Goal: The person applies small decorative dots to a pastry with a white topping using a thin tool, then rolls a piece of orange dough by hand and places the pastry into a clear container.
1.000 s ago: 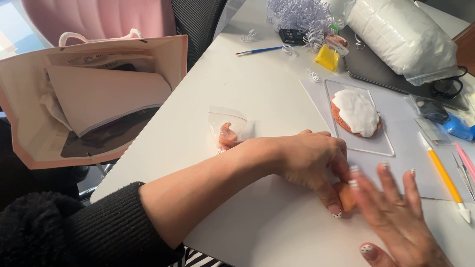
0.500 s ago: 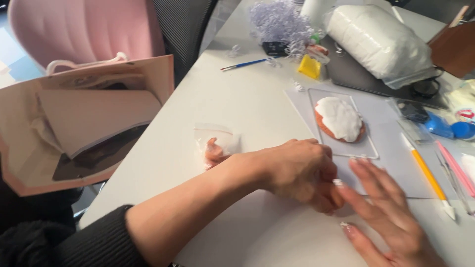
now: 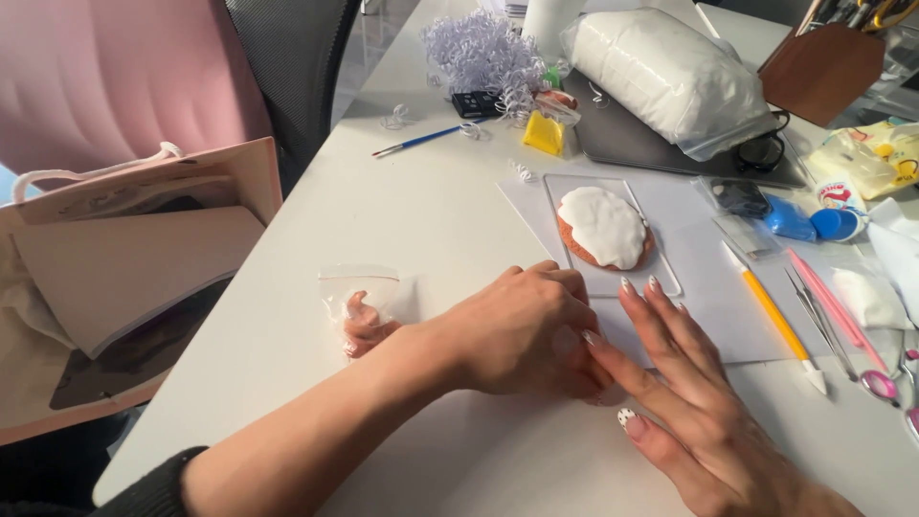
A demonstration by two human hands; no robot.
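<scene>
My left hand [image 3: 522,330] reaches in from the lower left and rests on the white table [image 3: 431,220], fingers curled down over a small orange clay lump that is now hidden beneath them. My right hand [image 3: 680,383] lies flat and open beside it, fingertips touching the left hand's fingers and the near edge of a clear tile [image 3: 565,191]. On that tile sits an orange clay disc topped with white clay [image 3: 603,228]. A small clear bag with pink clay [image 3: 364,306] lies just left of my left wrist.
A yellow-handled tool [image 3: 771,311], a pink tool [image 3: 833,306] and tweezers lie to the right on white paper [image 3: 708,316]. Farther back are a bag of white clay [image 3: 670,72], a yellow block [image 3: 544,132] and a blue brush [image 3: 421,141]. A paper shopping bag [image 3: 124,278] stands off the table's left edge.
The left hand has closed further over the orange lump, which no longer shows. The right hand has slid closer, its fingers now against the left hand.
</scene>
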